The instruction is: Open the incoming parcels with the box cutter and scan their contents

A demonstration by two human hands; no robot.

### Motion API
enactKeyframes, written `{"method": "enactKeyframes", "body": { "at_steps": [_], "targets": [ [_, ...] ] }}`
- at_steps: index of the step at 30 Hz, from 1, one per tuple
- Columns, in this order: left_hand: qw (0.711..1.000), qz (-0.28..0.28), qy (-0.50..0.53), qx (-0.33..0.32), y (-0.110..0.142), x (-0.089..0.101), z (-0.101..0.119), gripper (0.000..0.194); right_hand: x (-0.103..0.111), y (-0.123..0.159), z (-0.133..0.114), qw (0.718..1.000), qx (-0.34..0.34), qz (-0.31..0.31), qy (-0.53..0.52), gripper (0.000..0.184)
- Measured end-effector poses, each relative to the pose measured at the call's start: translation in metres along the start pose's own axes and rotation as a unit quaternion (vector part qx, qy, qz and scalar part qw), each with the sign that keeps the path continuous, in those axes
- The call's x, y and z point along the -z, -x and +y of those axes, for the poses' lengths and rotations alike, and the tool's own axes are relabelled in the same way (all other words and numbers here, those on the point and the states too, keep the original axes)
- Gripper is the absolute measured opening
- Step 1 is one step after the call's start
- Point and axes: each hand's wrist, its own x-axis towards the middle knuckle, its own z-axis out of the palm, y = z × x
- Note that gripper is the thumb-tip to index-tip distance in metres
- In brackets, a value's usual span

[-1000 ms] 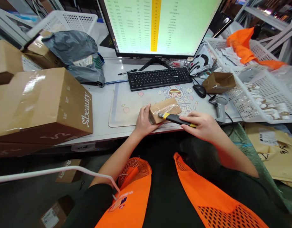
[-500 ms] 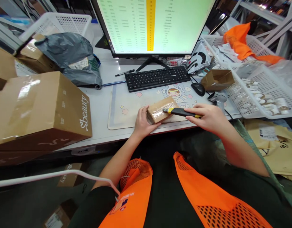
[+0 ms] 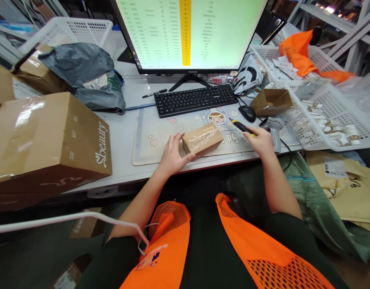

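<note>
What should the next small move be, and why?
Probably set the utility knife down on the desk mat near the mouse. The right hand holds it clear of the small box, where only the left hand is, at the left end; laying it down would free the right hand to help. I can't tell whether the clear tape is cut through.

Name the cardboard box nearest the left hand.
The small taped box on the mat, by the left hand; the open box is right of the mouse, the large Sbeauty box farther left.
</note>
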Motion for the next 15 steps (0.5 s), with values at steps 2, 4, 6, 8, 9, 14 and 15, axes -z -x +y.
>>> {"method": "enactKeyframes", "body": {
  "at_steps": [2, 4, 6, 8, 9, 14, 15],
  "targets": [
    [0.999, -0.009, -0.017, -0.029, -0.023, 0.013, 0.010, 0.081, -0.027, 0.005, -0.019, 1.000, 0.007, 0.004, 0.008, 0.054],
    [0.994, -0.052, -0.079, -0.049, -0.053, 0.022, 0.026, 0.079, -0.046, 0.008, -0.043, 0.999, 0.017, 0.039, -0.011, 0.059],
    [0.973, -0.160, -0.164, -0.037, -0.086, 0.029, 0.047, 0.083, -0.056, 0.010, -0.069, 0.993, 0.050, 0.059, -0.087, 0.064],
    [0.934, -0.276, -0.228, -0.019, -0.113, 0.034, 0.072, 0.083, -0.063, 0.014, -0.093, 0.980, 0.072, 0.012, -0.186, 0.067],
    [0.914, -0.318, -0.250, -0.017, -0.124, 0.035, 0.084, 0.081, -0.066, 0.017, -0.103, 0.972, 0.071, -0.023, -0.223, 0.069],
    [0.841, -0.412, -0.345, -0.069, -0.145, 0.025, 0.122, 0.078, -0.082, 0.029, -0.127, 0.949, 0.020, -0.059, -0.310, 0.077],
    [0.830, -0.417, -0.361, -0.080, -0.144, 0.019, 0.124, 0.077, -0.085, 0.031, -0.127, 0.945, 0.018, -0.054, -0.323, 0.077]
  ]
}}
